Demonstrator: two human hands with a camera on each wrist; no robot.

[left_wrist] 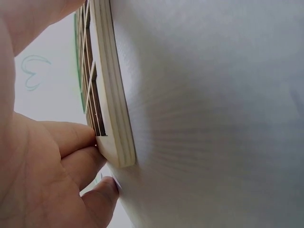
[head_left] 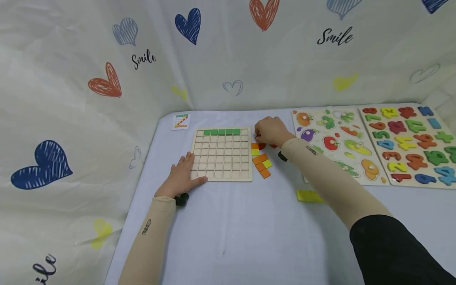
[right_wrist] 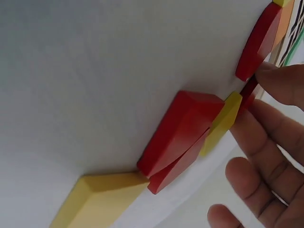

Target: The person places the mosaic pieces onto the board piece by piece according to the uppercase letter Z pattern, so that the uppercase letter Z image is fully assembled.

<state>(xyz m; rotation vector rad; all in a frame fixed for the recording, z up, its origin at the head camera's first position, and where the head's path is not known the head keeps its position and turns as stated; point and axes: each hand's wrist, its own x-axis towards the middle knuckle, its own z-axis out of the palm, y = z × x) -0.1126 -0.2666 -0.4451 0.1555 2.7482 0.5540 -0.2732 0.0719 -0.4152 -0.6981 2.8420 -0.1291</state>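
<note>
A wooden grid board (head_left: 222,178) lies on the table, with several green tiles (head_left: 221,132) in its top row. My left hand (head_left: 180,174) rests at the board's lower left corner, fingers along the left side and thumb at the near edge. In the left wrist view, fingertips (left_wrist: 88,159) touch the board's rim (left_wrist: 114,95). Beyond the board's right side, my right hand (head_left: 271,131) pinches a small red tile (right_wrist: 249,91) between thumb and index finger. Red pieces (right_wrist: 183,133) and a yellow tile (right_wrist: 222,123) lie close by. Orange tiles (head_left: 260,160) sit nearer me.
A small pattern card (head_left: 180,122) lies at the back left. To the right are a vegetable puzzle board (head_left: 335,134) and a number puzzle board (head_left: 409,146). A yellow block (head_left: 309,196) lies below the right forearm. A heart-printed cloth (head_left: 213,59) hangs behind.
</note>
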